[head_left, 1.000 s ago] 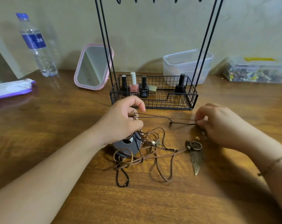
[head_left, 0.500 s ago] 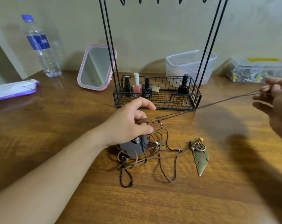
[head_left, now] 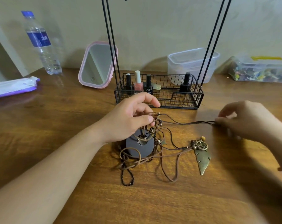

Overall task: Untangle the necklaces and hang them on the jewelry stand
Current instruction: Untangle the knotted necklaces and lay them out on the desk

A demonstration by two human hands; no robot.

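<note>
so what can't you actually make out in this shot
- Jewelry stand, head view: its hooks are cut off by the top edge, so whether anything hangs there is unknown.
- Right hand: motion-blurred; its fingertips meet the dark cord, but the exact pinch is unclear.
- Left hand: covers part of the necklace tangle, so which cords it holds, and how many necklaces there are, cannot be told.
- Water bottle: label text too small.
</note>
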